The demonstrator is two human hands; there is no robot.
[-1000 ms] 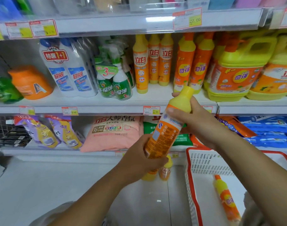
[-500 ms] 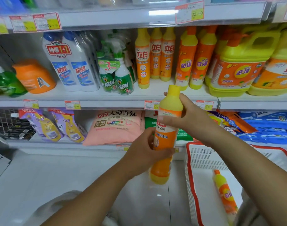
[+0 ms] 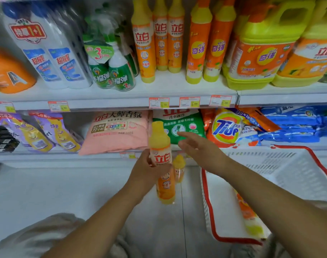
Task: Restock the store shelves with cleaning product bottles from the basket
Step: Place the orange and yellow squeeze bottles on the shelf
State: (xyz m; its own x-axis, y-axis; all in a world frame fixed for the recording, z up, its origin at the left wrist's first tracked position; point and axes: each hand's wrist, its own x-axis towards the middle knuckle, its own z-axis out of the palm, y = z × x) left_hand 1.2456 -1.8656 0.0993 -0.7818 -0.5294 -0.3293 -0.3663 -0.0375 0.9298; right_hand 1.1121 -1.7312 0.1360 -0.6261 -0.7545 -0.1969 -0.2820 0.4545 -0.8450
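Held bottle (image 3: 162,156): long axis near-vertical w/ slight lean, yellow cap up, base down, label facing cam. Sits in front of the lower shelf (image 3: 103,157), well below the upper shelf (image 3: 170,86), clear of the floor.

L hand (image 3: 146,172) grips it at mid-body from the left, fingers wrapped round the label zone. Cap and base both stick out of the grip.

R hand (image 3: 199,151) is just right of the bottle, not touching it. Fingers straight and spread, palm down, holding nothing.

Both forearms reach fwd from bottom of view and converge.

2nd bottle (image 3: 179,167) stands just behind the held one. Basket (image 3: 281,164) at right; spare bottle (image 3: 249,215) lies flat inside, long axis running away from cam.
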